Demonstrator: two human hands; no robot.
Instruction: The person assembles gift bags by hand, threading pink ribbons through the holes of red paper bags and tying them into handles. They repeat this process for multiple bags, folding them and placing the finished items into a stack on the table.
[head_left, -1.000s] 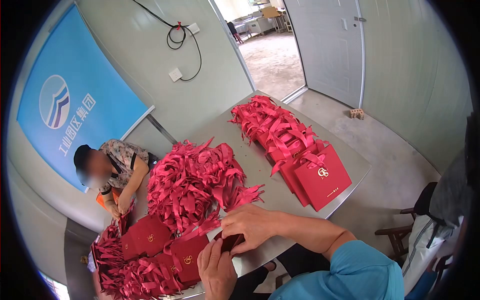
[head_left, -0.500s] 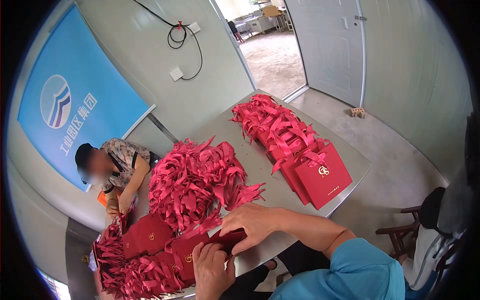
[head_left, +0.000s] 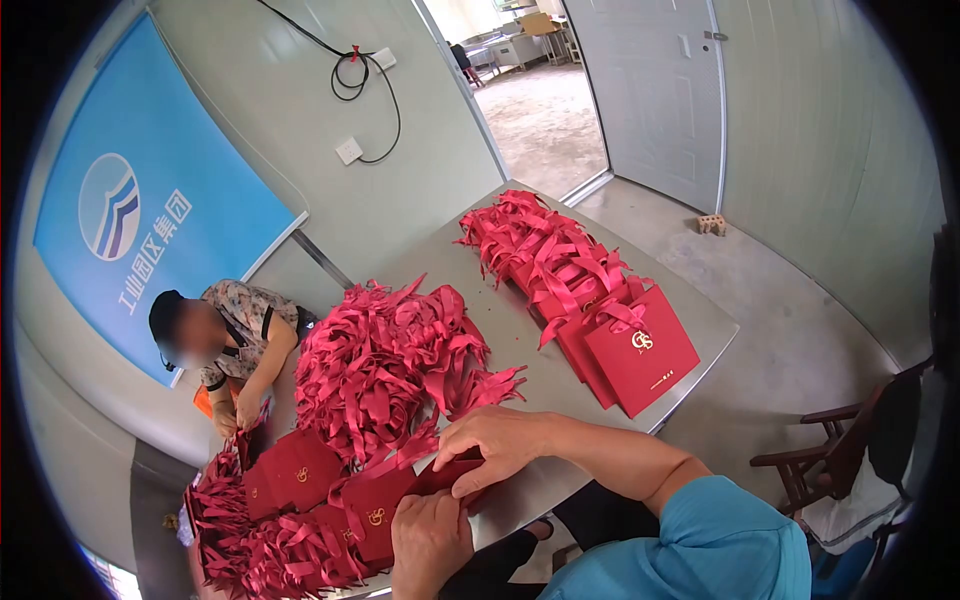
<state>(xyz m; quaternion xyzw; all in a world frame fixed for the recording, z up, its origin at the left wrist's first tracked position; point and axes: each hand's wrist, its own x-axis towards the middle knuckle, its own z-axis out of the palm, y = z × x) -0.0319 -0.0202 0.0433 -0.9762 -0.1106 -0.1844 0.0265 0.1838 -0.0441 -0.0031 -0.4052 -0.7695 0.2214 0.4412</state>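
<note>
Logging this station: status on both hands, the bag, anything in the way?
Left hand, right hand both holding red gift bag. Bag mostly hidden by hands. Red ribbon heap close to right hand; might snag.

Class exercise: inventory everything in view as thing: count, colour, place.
Table: 1, grey, centre
Handled bag: 1, red, lower centre
Left bags: several, red, on table
Right bags: uncountable, red, on table
Ribbons: uncountable, red, table and bags
Coworker: 1, patterned shirt, left
Banner: 1, blue, left wall
Cable: 1, black, wall
Fittings: 2, white, wall
Door: 1, grey, upper right
Brick: 1, tan, floor
Chair: 1+, brown, right
Furniture: several, mixed, beyond doorway
Right sleeve: 1, blue, bottom
Legs: 2, black, bottom
Left grip, right grip: 2, bare, lower centre
</note>
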